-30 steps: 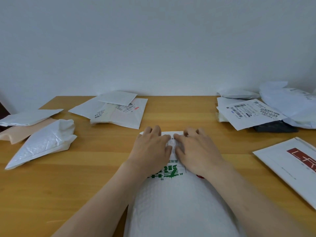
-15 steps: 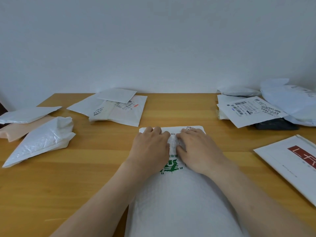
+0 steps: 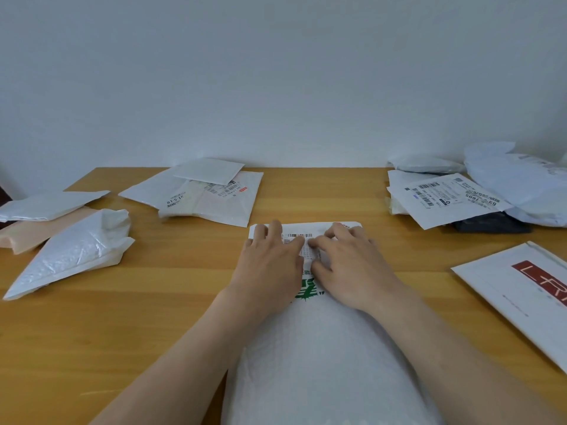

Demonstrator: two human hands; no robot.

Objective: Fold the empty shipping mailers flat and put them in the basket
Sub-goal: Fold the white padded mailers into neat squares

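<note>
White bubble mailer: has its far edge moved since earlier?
Yes. The far edge of the white bubble mailer has crept toward the wall: now level with the near corner of the labelled mailer, earlier short of it.

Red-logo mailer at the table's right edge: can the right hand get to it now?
Probably yes. The right hand presses on the bubble mailer, gripping nothing, and only bare table separates it from the red-logo mailer; nothing stands between.

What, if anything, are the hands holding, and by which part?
Nothing is gripped: left hand and right hand press down the far, labelled end of the white plastic bubble mailer.
</note>
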